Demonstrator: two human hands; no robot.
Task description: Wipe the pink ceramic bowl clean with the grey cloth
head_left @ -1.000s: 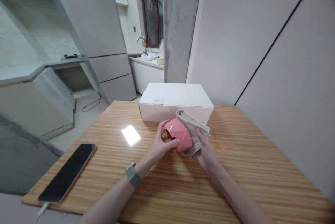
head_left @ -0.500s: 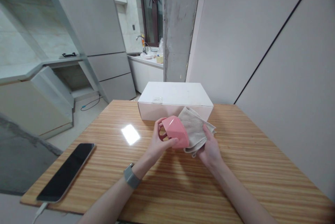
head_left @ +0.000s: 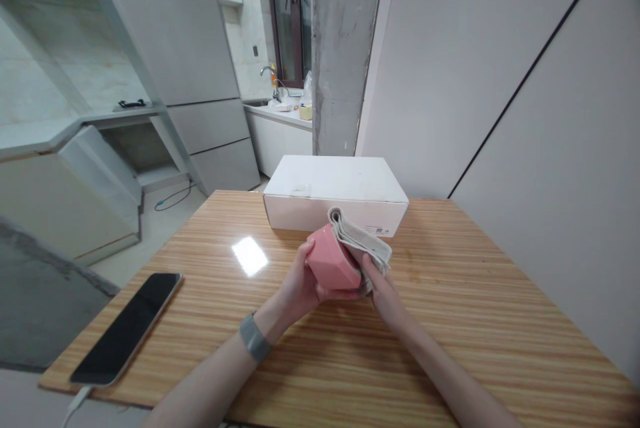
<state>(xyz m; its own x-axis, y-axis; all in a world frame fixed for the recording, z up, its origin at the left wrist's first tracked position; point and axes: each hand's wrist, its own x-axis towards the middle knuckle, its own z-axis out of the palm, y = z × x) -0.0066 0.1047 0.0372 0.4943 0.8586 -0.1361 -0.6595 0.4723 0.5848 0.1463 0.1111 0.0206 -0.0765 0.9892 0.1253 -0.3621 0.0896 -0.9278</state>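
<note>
Pink faceted piece [head_left: 333, 263]: held above the bench [head_left: 500, 288], on the near side of the white box [head_left: 336, 178], before the middle of its front face. Gripped in the left hand [head_left: 299, 287], with fingers clamped along the side away from the cloth and thumb beneath.

Folded grey cloth [head_left: 367, 241]: laid against the piece's opposite side, overlapping the box's front face in view; could not tell whether tucked into an opening. Pinched in the right hand [head_left: 383, 291], thumb on the near face, remaining fingers hidden.

Key relation: set with the piece between left fingers and cloth, so nearer to the left hand. Folded edge slanted from the middle of the box's front face toward its right end, coming nearer the wearer. Could not make out the piece's own long axis with certainty.

Also listed: grey wristband [head_left: 255, 337] on the left wrist, nearer than the box; dark-screened phone [head_left: 127, 328] with white cable [head_left: 77, 403], lying well to the box's left and nearer the wearer.
</note>
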